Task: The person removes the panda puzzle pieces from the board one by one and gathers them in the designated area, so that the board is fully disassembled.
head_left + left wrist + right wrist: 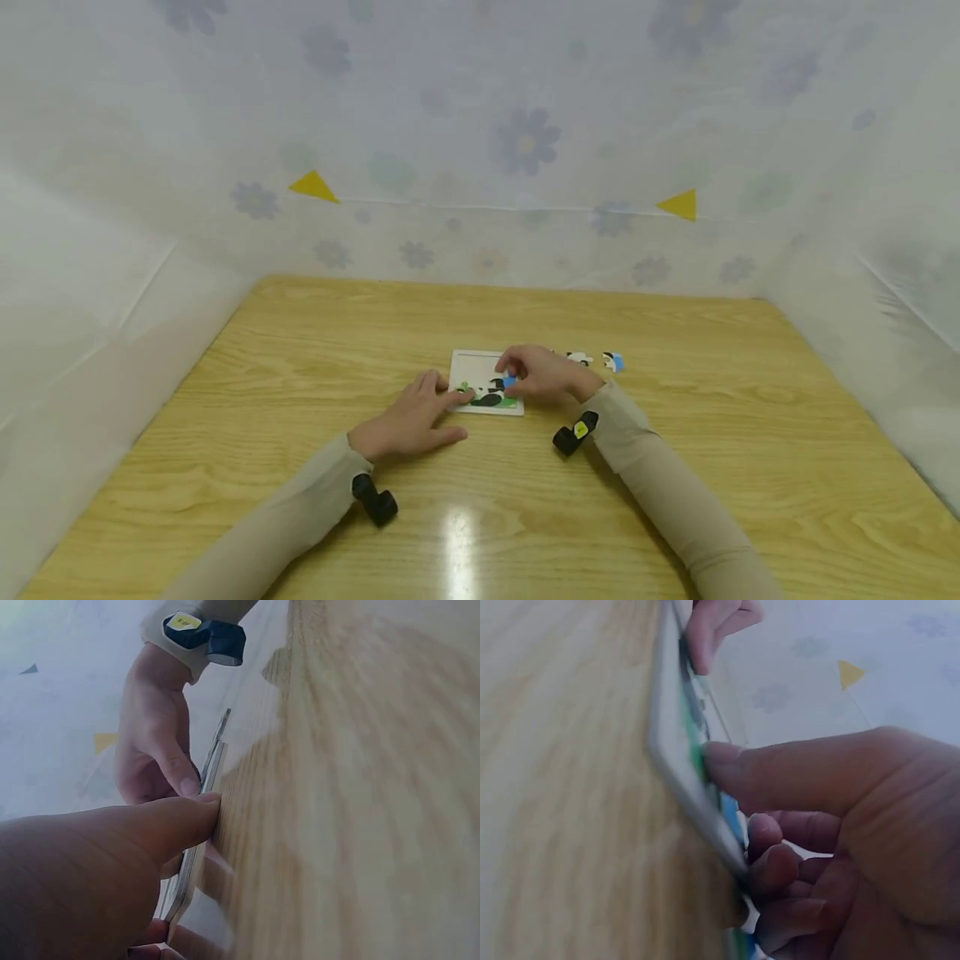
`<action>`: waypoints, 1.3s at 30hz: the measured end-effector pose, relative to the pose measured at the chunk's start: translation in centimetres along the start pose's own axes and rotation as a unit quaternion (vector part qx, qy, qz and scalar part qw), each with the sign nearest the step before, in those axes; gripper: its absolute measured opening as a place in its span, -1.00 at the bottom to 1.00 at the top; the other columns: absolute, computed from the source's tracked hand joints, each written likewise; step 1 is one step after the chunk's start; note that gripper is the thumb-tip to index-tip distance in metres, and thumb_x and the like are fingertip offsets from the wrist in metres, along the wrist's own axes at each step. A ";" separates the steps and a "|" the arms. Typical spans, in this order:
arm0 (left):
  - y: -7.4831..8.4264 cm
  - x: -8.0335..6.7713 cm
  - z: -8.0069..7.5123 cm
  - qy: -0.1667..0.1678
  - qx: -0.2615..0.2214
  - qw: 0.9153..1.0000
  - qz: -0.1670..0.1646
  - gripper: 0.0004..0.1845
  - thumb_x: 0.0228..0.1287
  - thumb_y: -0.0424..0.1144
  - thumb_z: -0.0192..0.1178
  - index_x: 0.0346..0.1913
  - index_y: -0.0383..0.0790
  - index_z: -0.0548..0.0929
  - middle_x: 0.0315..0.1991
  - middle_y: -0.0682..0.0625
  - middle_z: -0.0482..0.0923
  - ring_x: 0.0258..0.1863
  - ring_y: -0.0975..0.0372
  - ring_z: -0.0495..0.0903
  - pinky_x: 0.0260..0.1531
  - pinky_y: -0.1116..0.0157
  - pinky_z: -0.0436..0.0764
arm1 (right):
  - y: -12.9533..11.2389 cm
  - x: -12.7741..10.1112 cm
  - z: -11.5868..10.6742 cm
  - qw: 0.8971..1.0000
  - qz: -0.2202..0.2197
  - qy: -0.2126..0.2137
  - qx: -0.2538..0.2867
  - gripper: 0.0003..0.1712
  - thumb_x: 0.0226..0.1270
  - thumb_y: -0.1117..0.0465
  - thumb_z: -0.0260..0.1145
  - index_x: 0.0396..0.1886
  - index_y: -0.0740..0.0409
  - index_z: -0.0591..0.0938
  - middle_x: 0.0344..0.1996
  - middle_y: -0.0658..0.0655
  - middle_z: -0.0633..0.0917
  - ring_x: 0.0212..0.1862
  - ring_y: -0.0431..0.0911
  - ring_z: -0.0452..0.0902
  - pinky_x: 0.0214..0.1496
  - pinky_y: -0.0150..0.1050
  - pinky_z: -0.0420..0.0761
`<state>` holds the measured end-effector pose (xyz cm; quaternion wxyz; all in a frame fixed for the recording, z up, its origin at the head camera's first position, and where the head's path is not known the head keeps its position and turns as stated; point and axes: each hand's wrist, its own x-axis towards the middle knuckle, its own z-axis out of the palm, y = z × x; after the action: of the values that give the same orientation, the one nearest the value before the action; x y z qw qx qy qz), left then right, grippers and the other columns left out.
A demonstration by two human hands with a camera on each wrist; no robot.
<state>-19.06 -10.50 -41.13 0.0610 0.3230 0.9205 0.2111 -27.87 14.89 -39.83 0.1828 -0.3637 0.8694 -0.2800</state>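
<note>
A white puzzle tray (472, 364) lies flat on the wooden table (300, 350), partly filled with black, green and white pieces along its near edge. My left hand (416, 417) lies flat beside it, with straight fingers pressing the tray's near left corner; in the left wrist view one fingertip (202, 806) touches the tray's edge (212, 765). My right hand (543, 375) curls over the tray's right side and pinches a blue piece (510, 382) down at the tray. In the right wrist view the thumb (727, 761) presses the tray's surface (676, 761) next to the blue piece (733, 817).
Two loose pieces, one white and black (579, 358) and one blue and white (613, 362), lie on the table just right of the tray. A flower-patterned white sheet (525, 142) walls in the table at the back and both sides.
</note>
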 end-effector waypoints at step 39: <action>-0.1 0.1 0.1 0.002 -0.002 1.000 -0.003 -0.39 0.33 0.03 0.18 0.39 -0.06 0.39 -0.05 -0.13 0.24 -0.10 0.11 0.19 -0.09 0.18 0.24 | 2.2 -4.2 -0.6 0.988 0.017 0.128 0.082 -0.86 0.43 0.23 0.18 -0.12 0.20 0.53 -0.48 0.14 0.61 -0.62 -0.13 0.43 -0.54 -0.26 0.50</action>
<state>-19.15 -10.52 -41.31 0.0600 0.3196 0.9214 0.2130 -26.55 19.53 -40.26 0.1039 -0.2941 0.8657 -0.3916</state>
